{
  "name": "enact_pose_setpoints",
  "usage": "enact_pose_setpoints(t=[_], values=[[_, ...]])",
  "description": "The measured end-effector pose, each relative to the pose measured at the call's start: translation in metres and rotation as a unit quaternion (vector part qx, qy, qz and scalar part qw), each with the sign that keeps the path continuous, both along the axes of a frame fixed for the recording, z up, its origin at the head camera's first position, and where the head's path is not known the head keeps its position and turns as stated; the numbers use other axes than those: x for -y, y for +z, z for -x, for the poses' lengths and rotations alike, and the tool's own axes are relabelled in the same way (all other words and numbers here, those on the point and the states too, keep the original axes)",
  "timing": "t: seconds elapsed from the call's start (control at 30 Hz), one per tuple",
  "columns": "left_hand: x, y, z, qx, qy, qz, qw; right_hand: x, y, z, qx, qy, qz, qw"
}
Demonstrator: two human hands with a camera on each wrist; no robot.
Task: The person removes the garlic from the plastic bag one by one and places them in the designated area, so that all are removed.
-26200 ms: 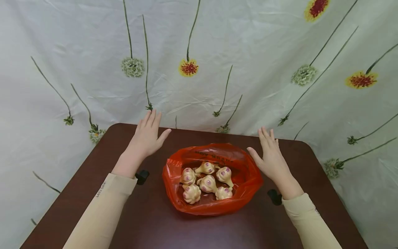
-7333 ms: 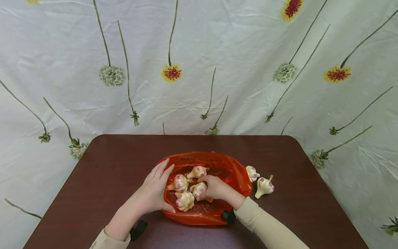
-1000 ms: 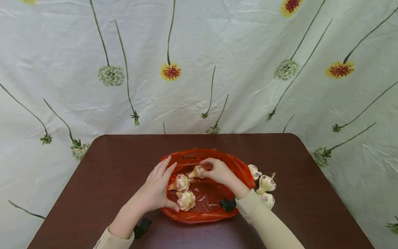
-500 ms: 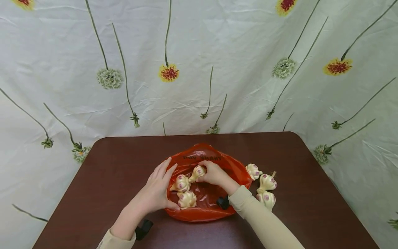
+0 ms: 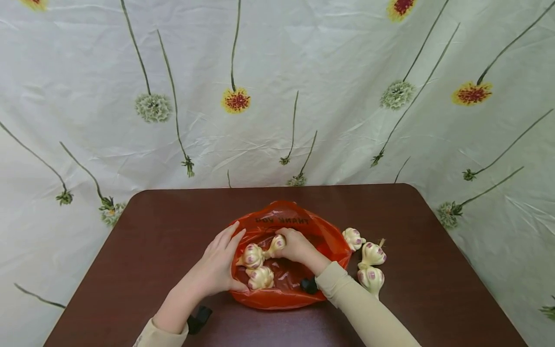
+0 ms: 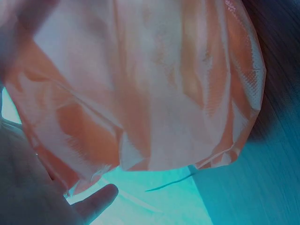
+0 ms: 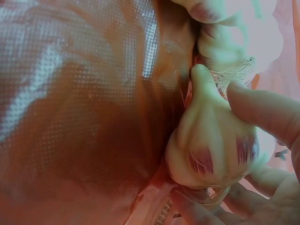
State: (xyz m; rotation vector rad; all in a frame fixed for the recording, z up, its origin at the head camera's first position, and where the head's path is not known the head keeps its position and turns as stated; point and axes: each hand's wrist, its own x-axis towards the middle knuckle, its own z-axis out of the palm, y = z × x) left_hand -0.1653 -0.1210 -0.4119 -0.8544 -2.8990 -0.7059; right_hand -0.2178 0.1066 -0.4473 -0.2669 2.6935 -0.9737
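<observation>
An orange-red plastic bag (image 5: 282, 301) with dark print lies with its mouth spread wide. My left hand (image 5: 210, 270) rests against the bag's left rim, fingers fairly straight, thumb at the front edge. Inside the bag, my right hand (image 5: 297, 248) holds a garlic bulb (image 5: 276, 244) between thumb and fingers. The right wrist view shows this garlic bulb (image 7: 208, 145) close up, its stem pointing up. Two more garlic bulbs, one behind (image 5: 252, 255) and one in front (image 5: 261, 278), sit at the bag's left. In the left wrist view the bag (image 6: 154, 93) fills most of the picture.
Three garlic bulbs lie on the table right of the bag: a rear one (image 5: 353, 239), a middle one (image 5: 373, 254) and a front one (image 5: 371, 278). The dark brown table (image 5: 173, 212) ends at a flower-print cloth (image 5: 277, 62) behind.
Earlier all the bulbs were in the bag; three now lie on the table at right. Over the last second my right hand has taken hold of the rear bulb and shifted slightly left.
</observation>
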Motion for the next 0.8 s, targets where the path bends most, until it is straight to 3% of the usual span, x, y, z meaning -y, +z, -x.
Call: enact_pose_setpoints(t=[0.4, 0.8], values=[[0.0, 0.0, 0.002, 0.016, 0.01, 0.002, 0.9998, -0.01, 0.007, -0.007, -0.007, -0.008, -0.001, 0.9999], [0.0, 0.002, 0.001, 0.007, 0.01, -0.001, 0.9999, -0.022, 0.023, -0.012, 0.0, -0.037, 0.038, 0.9986]])
